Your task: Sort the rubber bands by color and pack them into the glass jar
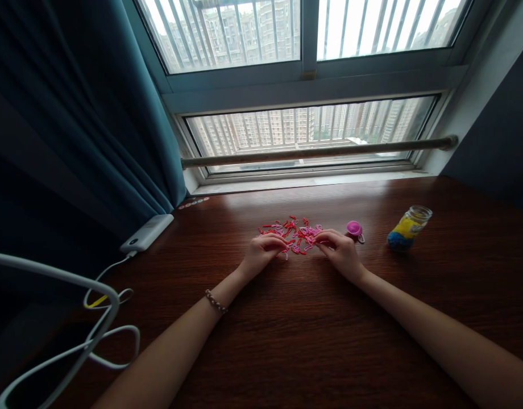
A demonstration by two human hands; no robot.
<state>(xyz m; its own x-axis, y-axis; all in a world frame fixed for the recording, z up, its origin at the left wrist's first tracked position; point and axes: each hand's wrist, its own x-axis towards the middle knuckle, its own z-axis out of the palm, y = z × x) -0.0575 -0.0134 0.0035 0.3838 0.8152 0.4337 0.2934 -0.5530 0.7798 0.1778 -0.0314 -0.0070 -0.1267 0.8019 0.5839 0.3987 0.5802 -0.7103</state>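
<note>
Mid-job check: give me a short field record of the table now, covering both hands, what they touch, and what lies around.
left hand: fingers curled, at the left edge of the pile of red and pink pieces
right hand: fingers curled, at its right edge
grip: too small to tell if either pinches a piece
pink lid: just right of right hand
jar: further right, yellow and blue inside, mouth looks uncovered
power bank: far left, white cable plugged in
surface: dark wooden table
</note>
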